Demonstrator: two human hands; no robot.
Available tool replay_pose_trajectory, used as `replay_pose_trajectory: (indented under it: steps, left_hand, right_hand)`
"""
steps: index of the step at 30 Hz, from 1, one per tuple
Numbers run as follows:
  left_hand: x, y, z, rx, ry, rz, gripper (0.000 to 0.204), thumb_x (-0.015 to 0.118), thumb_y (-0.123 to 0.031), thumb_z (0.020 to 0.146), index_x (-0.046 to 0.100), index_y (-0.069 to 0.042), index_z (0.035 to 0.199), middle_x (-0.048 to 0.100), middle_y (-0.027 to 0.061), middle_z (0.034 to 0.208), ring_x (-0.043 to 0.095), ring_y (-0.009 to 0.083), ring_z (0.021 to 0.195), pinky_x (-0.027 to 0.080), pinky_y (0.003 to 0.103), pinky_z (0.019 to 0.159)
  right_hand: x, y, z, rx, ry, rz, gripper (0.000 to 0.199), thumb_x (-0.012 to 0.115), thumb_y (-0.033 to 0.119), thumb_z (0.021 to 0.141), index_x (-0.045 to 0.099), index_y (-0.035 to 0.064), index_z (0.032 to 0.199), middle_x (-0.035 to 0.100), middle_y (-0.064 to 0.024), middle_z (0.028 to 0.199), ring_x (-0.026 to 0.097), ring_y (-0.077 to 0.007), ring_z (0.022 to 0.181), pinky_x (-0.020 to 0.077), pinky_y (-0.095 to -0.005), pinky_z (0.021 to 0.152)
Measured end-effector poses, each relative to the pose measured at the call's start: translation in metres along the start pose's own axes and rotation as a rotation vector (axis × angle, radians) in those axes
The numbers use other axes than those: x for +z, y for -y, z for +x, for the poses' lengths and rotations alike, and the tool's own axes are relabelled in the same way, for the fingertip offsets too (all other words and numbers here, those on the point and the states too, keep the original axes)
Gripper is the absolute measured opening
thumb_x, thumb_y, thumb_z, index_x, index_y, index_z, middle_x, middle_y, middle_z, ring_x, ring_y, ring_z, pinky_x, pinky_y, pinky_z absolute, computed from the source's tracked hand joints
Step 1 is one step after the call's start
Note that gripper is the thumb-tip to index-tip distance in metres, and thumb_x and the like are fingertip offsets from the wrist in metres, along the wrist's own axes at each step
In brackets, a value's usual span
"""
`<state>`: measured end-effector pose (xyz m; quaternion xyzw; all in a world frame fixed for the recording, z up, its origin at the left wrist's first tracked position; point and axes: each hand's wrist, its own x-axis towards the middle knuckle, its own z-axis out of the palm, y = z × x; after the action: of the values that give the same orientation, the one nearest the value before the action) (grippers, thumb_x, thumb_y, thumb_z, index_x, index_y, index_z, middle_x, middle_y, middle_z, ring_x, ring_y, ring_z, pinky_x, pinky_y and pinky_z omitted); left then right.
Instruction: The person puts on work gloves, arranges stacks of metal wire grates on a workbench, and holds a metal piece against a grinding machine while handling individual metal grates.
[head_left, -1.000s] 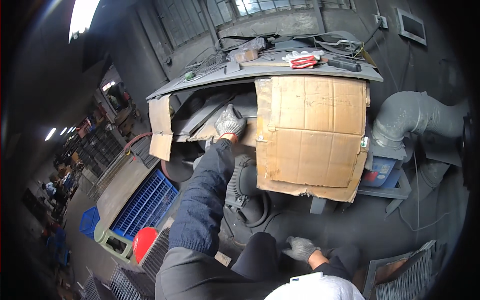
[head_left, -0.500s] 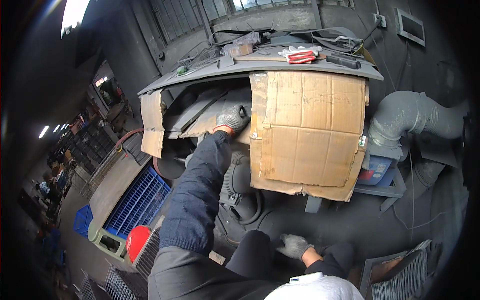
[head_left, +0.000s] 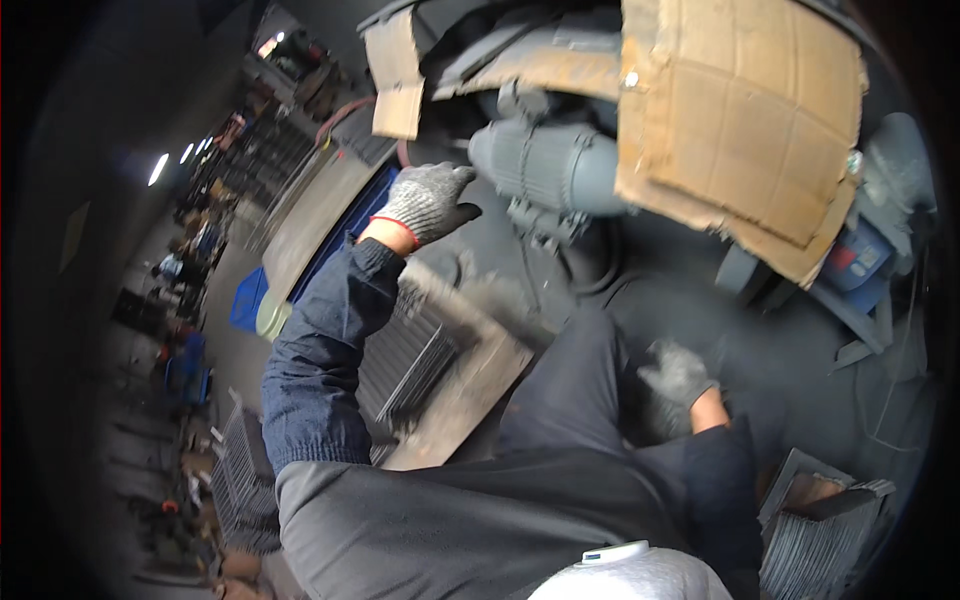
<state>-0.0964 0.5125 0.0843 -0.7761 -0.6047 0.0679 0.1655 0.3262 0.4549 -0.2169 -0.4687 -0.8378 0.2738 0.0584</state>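
Observation:
My left hand [head_left: 428, 202], in a grey knit glove with a red cuff edge, is raised over the floor beside a grey electric motor [head_left: 545, 168]. Its thumb stands apart from the fingers, and it holds nothing. Below it, a stack of thin metal plates [head_left: 405, 365] lies on a wooden board [head_left: 470, 385]. Low at the right, my right hand [head_left: 676, 374], also in a grey glove, hovers near my knee with its fingers apart and slightly blurred. Nothing shows in its grasp.
A large cardboard sheet [head_left: 745, 120] hangs at the machine's front; a smaller cardboard flap [head_left: 395, 75] hangs left of it. More stacked metal plates stand at the lower right [head_left: 820, 540] and lower left [head_left: 245, 490]. A blue crate [head_left: 248, 300] sits at the left.
My left hand has come back from the opening beside the cardboard sheet and moved left, out over the plates. The whole view has swung left and downward. My right hand stays near my knee.

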Motion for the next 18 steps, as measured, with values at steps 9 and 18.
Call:
replay_pose_trajectory:
  steps: [9,18]
  left_hand:
    - [0.066,0.045,-0.182,-0.556,0.512,-0.245,0.105,0.083,-0.072,0.067,0.059,-0.003,0.143,0.071,0.0240,0.127,0.070,0.0361,0.117,0.056,0.044,0.099]
    - [0.125,0.072,-0.222,-0.764,0.366,-0.510,0.081,0.079,-0.054,0.074,0.068,-0.002,0.135,0.073,0.0263,0.123,0.072,0.0371,0.115,0.057,0.042,0.098]
  right_hand:
    - [-0.003,0.024,-0.012,0.010,0.069,0.054,0.056,0.072,0.045,0.092,0.065,0.0043,0.130,0.068,-0.0243,0.127,0.065,-0.0433,0.118,0.0528,-0.0518,0.099]
    - [0.008,0.016,-0.004,0.106,0.109,-0.005,0.059,0.070,0.047,0.091,0.066,0.0015,0.129,0.069,-0.0253,0.126,0.064,-0.0434,0.121,0.0513,-0.0498,0.104]
